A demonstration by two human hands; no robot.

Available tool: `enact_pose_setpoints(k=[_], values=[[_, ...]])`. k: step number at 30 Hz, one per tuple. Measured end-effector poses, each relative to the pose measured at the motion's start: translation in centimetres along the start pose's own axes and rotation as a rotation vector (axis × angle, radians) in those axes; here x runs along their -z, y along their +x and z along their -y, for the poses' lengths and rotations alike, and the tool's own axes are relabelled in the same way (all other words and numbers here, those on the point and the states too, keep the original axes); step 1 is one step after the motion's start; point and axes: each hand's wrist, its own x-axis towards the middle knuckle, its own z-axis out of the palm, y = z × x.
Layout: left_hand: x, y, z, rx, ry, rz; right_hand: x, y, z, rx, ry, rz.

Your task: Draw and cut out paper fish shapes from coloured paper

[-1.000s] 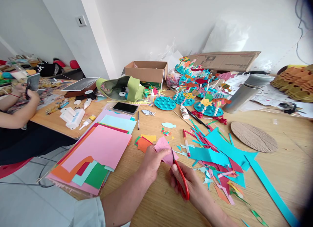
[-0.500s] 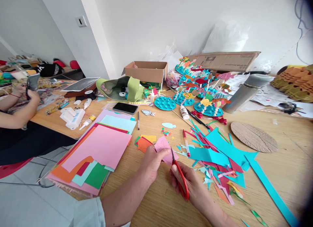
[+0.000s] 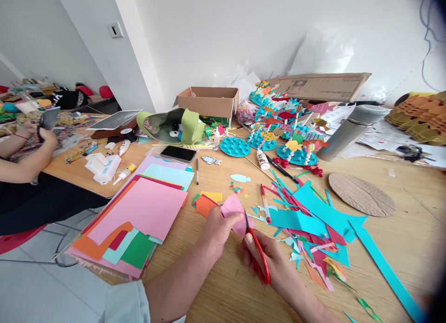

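My left hand (image 3: pixel 218 228) pinches a small piece of pink paper (image 3: pixel 232 205) between thumb and fingers; faint drawn lines show on it. In my right hand (image 3: pixel 259 255) is a pair of red-handled scissors (image 3: pixel 258 248), its blades meeting the right side of the pink paper. Just beyond the hands lie a light-blue paper fish (image 3: pixel 240 178), several small coloured dots (image 3: pixel 236 188) and orange paper scraps (image 3: pixel 205 205). A red marker (image 3: pixel 265 203) rests to the right of the paper.
Stacked coloured paper (image 3: pixel 153 197) lies left, near a phone (image 3: pixel 178 153). Blue offcuts (image 3: pixel 313 211) and a cardboard oval (image 3: pixel 362 194) are at right. Behind stand blue discs with paper fish (image 3: pixel 296 151), a grey bottle (image 3: pixel 351 132) and a box (image 3: pixel 209 100). A co-worker's hands (image 3: pixel 42 132) hold scissors, far left.
The pink paper has tilted slightly in my left hand. My right hand and the scissors have barely shifted. At far left, the co-worker's dark sheet has turned a little.
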Motion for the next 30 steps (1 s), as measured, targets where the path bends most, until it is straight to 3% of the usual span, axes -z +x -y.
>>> enact_pose_setpoints(k=[20,30], values=[[0.01,0.03,-0.03,0.008,-0.014,-0.022,-0.02,0.19,-0.60,-0.035,0.008,-0.002],[-0.02,-0.22,-0.38,-0.018,0.026,0.028,0.02,-0.07,0.15,-0.038,-0.014,-0.010]])
